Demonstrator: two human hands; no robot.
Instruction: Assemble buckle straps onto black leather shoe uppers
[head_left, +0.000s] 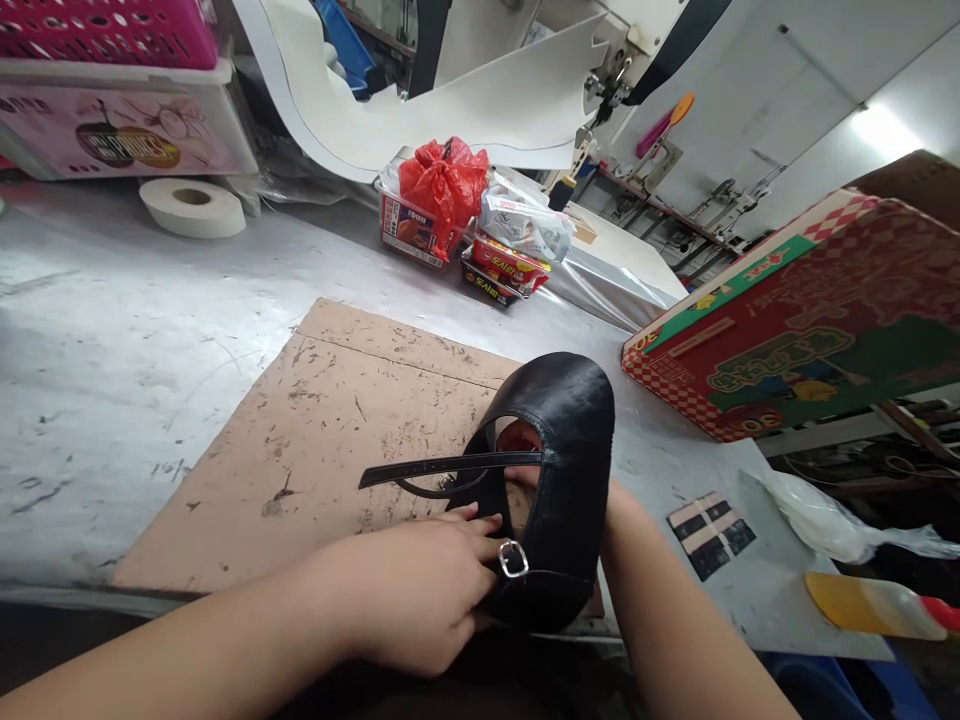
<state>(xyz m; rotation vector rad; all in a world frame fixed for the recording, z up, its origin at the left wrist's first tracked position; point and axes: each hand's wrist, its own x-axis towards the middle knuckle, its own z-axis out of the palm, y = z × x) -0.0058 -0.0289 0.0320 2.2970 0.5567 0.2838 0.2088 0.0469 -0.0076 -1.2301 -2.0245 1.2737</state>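
A black leather shoe upper [574,470] with a thin strap and a silver buckle is held above the front right of a stained brown board [360,410]. My left hand [427,580] grips its lower left edge near the buckle, fingers bent onto the leather. From the right, my right hand [521,450] reaches behind the upper; some of its fingers show through the opening, against the inner side, while the rest is hidden by the leather. The strap's free end points left over the board.
Behind the board stand plastic tubs with a red bag [446,190]. A white tape roll [193,207] and a pink-labelled bin [127,125] are at the back left. On the right are a large printed carton [810,310] and a glue bottle [874,605].
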